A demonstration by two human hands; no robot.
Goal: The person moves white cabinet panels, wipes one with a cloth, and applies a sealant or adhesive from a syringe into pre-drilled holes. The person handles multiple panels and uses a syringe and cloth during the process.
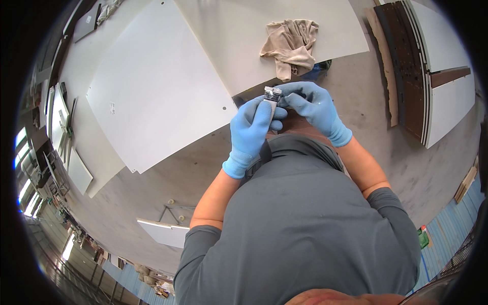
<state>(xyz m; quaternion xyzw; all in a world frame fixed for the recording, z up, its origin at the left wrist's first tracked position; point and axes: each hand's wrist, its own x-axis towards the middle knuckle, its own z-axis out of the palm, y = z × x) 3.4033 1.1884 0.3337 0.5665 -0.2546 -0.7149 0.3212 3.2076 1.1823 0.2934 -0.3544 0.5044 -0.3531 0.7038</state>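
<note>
In front of my waist, both hands wear light blue gloves. My left hand is closed around a small pale object with a dark, shiny silver end, which sticks up past the thumb; its kind is not clear. Close beside that end, on the right, is my right hand, its fingers bent and the tips drawn together. Whatever these fingertips hold, if anything, is too small or hidden to make out. A crumpled beige cloth lies on the pale work surface just beyond my hands.
A large white panel lies to the left, its near corner close to my left hand. On the right stand stacked white and brown panels. Something dark blue shows under the cloth's edge. A white board on a wheeled frame is at lower left.
</note>
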